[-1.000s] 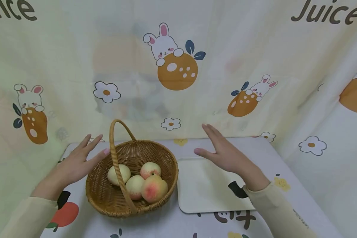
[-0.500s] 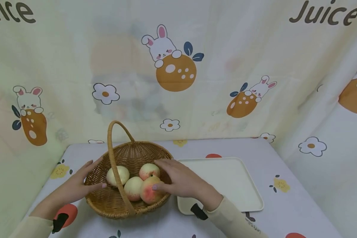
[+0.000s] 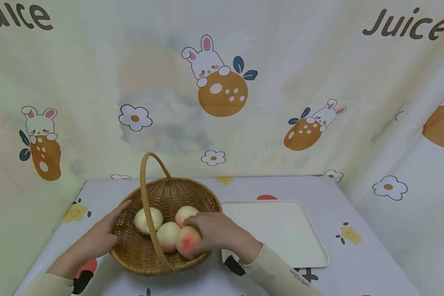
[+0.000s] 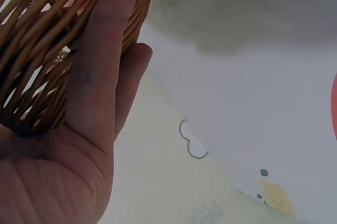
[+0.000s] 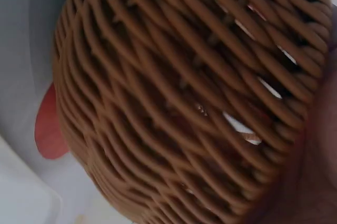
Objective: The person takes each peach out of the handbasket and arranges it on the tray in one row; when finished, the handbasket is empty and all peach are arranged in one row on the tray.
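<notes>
A brown wicker basket (image 3: 144, 269) with a tall arched handle (image 3: 146, 193) stands on the table in the head view. My left hand (image 3: 100, 238) grips its left rim, thumb inside; in the left wrist view the fingers (image 4: 97, 76) lie along the outer weave. Reaching over the right rim, my right hand (image 3: 216, 230) has its fingers and thumb round a red-blushed peach (image 3: 188, 241). Beside that one lie three paler peaches: one at the left (image 3: 140, 222), a middle one (image 3: 168, 236) and a rear one (image 3: 185, 213). Basket weave (image 5: 174, 87) fills most of the right wrist view.
Right of the basket, a white rectangular tray (image 3: 277, 232) lies flat on the patterned tablecloth (image 3: 359, 263). A printed curtain (image 3: 163, 82) hangs behind the table and along both sides.
Both hands have come down from the air beside the basket. The left now holds the rim; the right has moved left over the tray and taken hold of the red-blushed peach.
</notes>
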Motion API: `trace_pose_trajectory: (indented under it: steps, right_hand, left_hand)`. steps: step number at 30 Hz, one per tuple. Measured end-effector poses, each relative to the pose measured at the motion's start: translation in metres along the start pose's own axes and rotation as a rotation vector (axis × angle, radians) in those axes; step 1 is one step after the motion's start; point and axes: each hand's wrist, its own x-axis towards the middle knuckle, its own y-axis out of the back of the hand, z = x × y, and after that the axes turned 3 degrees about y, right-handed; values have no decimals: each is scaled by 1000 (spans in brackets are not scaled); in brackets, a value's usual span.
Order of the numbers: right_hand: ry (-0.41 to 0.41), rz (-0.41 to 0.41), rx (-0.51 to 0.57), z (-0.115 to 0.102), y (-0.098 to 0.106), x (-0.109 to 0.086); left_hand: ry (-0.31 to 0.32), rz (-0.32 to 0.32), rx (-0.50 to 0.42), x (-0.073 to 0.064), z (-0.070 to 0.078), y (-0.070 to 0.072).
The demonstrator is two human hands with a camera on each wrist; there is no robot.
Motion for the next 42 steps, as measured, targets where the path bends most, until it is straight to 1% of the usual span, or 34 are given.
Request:
trace_pose_trajectory:
  steps: [3, 5, 8, 9, 11, 14, 16, 18, 20, 22, 23, 25, 28, 31, 36, 38, 42]
  right_hand:
    - [15, 11, -7, 0, -2, 3]
    - [27, 50, 2, 0, -3, 2]
    - [35, 132, 77, 3, -2, 0]
    - [37, 161, 130, 5, -1, -2]
    - [33, 203, 270, 10, 4, -7]
    - [17, 263, 489, 21, 18, -17]
    - [-4, 322, 612, 31, 28, -26]
    - [-19, 395, 715, 45, 35, -34]
    - [-34, 463, 793, 61, 38, -41]
    - [-67, 501, 845, 79, 36, -46]
    - [-98, 512, 846, 88, 33, -49]
    - [-173, 506, 820, 104, 25, -53]
    - [-292, 458, 740, 122, 10, -57]
    - [-352, 384, 665, 132, -4, -58]
    - [-365, 280, 527, 136, -17, -60]
    - [-362, 263, 492, 137, -18, -62]
    - [-379, 254, 469, 141, -16, -72]
  left_hand:
    - [5, 8, 18, 0, 1, -1]
    - [6, 9, 32, 0, 2, -1]
    - [0, 20, 50, -1, 1, -1]
    - [-6, 25, 53, -1, 1, -1]
    - [-17, 35, 60, -1, 1, -1]
    - [-36, 50, 77, 0, 2, -2]
    - [-45, 57, 91, 0, 3, -2]
    - [-52, 61, 97, 0, 4, -2]
    - [-58, 62, 100, 0, 5, -1]
    - [-63, 61, 102, 0, 5, -1]
    - [-64, 60, 102, -1, 4, -1]
    - [-68, 61, 106, -1, 3, -1]
    - [-67, 62, 116, -1, 1, -1]
    - [-58, 60, 121, -1, 1, -1]
    - [-31, 48, 112, -1, 0, -2]
    - [-27, 46, 111, -1, 1, -2]
    - [-33, 43, 115, -1, 4, -1]
